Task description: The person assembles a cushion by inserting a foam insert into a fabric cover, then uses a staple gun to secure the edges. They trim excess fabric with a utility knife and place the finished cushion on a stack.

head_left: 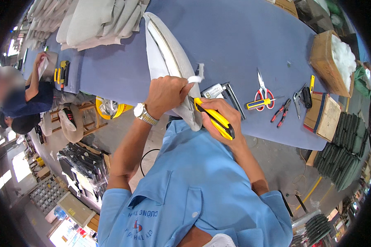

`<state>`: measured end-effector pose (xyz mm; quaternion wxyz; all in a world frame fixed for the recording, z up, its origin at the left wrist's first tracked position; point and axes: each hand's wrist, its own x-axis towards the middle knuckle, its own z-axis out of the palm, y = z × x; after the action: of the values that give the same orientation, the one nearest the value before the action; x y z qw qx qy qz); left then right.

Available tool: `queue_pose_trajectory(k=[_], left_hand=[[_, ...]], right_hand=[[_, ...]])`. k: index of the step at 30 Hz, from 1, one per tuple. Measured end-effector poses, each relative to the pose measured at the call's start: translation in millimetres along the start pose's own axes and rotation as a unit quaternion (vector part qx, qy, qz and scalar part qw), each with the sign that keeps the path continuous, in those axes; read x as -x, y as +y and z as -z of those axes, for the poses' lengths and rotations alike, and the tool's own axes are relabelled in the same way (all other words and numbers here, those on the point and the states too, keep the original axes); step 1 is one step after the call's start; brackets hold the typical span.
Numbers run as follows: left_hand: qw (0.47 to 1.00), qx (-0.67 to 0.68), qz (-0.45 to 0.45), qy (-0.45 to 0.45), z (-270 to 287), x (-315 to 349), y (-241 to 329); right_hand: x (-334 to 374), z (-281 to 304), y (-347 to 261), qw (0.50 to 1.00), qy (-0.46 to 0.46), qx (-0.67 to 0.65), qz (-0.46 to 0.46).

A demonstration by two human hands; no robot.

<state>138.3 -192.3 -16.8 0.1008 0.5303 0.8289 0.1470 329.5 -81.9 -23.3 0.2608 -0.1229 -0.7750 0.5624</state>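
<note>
A long, curved panel covered in light grey fabric [174,46] stands on edge at the near side of the table, in front of my body. My left hand [167,94], with a wristwatch on its wrist, is closed over the panel's edge and pinches a white strip [195,79] that curls out by its fingertips. Wrapped in my right hand [228,119] is a yellow and black utility knife [217,120]. Its front end is against the panel's lower part, close to my left hand; the blade tip is hidden. Just beyond lies a staple gun [217,91].
Red-handled scissors [261,92], a yellow screwdriver [259,103] and red-handled pliers [280,113] lie on the blue-grey table [123,70]. A carton of white stuffing [323,61] stands at the right. Grey fabric pieces [97,22] are piled far left, and a co-worker [27,88] is at the left.
</note>
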Motion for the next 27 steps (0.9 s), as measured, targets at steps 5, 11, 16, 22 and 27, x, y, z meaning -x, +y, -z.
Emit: queue_pose_trajectory(k=[5,11,16,22,27], left_hand=[[0.989,0.097,-0.107,0.040,-8,-8,3],[0.933,0.356,0.023,-0.056,-25,-11,-13],[0.921,0.385,0.051,-0.043,-28,-14,-12],[0.909,0.404,0.088,-0.048,-33,-18,-10],[0.938,0.326,0.111,-0.033,-34,-17,-10]], right_hand=[[0,4,-1,1.000,0.027,0.014,0.003],[12,3,0,0.998,0.042,0.043,0.008],[26,2,0,0.998,0.043,0.045,0.013],[46,6,0,0.998,0.059,0.023,-0.008],[59,12,-10,0.998,0.035,-0.005,-0.046]])
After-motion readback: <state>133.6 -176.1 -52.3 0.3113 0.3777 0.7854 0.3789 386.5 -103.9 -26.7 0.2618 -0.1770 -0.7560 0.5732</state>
